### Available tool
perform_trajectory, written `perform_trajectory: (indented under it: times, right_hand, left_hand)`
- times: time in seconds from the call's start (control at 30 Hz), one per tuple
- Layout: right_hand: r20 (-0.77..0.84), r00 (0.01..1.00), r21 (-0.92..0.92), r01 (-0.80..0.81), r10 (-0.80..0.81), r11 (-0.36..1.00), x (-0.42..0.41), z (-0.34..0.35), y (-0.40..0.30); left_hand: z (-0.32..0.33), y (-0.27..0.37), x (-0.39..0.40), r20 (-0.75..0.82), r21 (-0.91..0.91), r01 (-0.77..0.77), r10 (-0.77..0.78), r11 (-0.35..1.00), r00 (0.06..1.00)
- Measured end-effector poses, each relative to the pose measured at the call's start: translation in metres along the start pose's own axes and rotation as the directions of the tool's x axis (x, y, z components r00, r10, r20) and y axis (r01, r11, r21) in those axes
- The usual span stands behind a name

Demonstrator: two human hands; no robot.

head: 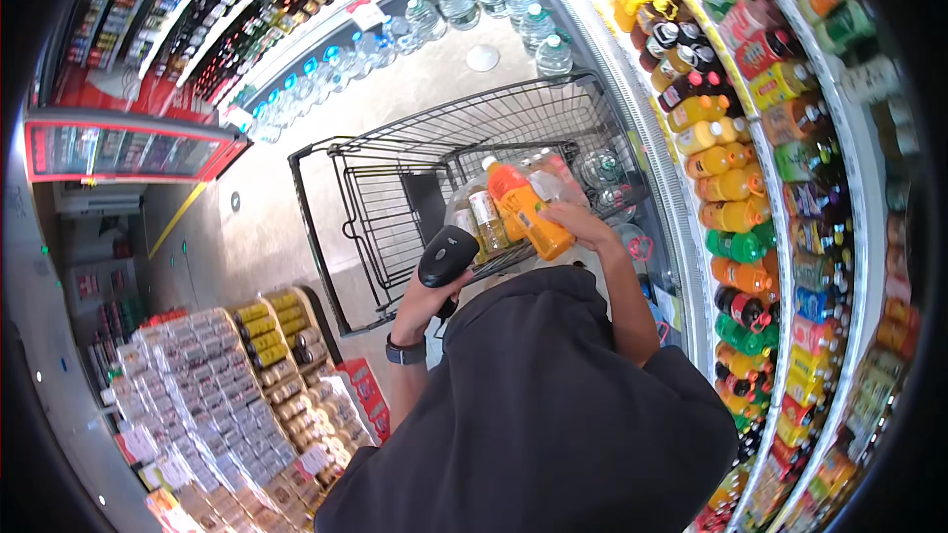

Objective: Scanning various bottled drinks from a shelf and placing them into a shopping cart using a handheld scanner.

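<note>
In my left hand [429,303] is a black handheld barcode scanner [447,257], its rounded head raised near the cart. My right hand [581,226] grips a bottle of orange drink [527,211], which is tilted with its white cap up and to the left. Both hands are over the near side of a black wire shopping cart [392,163]. Inside or just behind the orange bottle are several bottles with pale yellow liquid [485,218] and a pinkish bottle [564,174]. Large clear bottles [601,169] lie at the cart's far right end.
Shelves of soft drink bottles [729,185] rise close on the right. Large water bottles [458,6] stand in a row on the floor beyond the cart. Stacked cans [207,377] are at the lower left. A red-framed cooler [133,150] stands at the left.
</note>
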State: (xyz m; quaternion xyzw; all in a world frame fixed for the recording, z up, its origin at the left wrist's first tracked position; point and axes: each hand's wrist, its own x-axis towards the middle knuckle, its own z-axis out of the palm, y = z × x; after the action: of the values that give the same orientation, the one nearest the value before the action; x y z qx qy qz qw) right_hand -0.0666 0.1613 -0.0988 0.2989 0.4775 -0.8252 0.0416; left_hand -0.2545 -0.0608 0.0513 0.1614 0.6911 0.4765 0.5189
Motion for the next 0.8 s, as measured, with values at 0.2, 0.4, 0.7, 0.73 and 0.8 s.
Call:
perform_trajectory:
  times: [0.2, 0.4, 0.7, 0.73, 0.8]
  right_hand:
    - [-0.009, 0.908, 0.313, 0.401, -0.419, 0.861, -0.057, 0.072, -0.024]
    - [-0.379, 0.849, 0.303, 0.491, -0.369, 0.817, -0.074, 0.133, 0.0]
    - [-0.551, 0.7, 0.005, 0.548, -0.455, 0.836, -0.12, 0.219, 0.066]
    - [-0.525, 0.759, 0.055, 0.481, -0.385, 0.875, -0.125, 0.22, 0.073]
    - [-0.564, 0.736, 0.04, 0.478, -0.375, 0.878, -0.127, 0.228, 0.081]
  left_hand:
    - [-0.03, 0.014, -0.012, 0.307, 0.275, -0.099, 0.01, 0.956, 0.952]
    - [-0.037, -0.001, -0.023, 0.48, 0.301, -0.354, 0.18, 0.886, 0.859]
    - [-0.045, -0.043, -0.029, 0.75, 0.151, -0.508, 0.237, 0.848, 0.618]
    - [-0.047, -0.055, -0.029, 0.751, 0.166, -0.487, 0.21, 0.857, 0.625]
    - [-0.048, -0.065, -0.031, 0.764, 0.181, -0.461, 0.171, 0.869, 0.622]
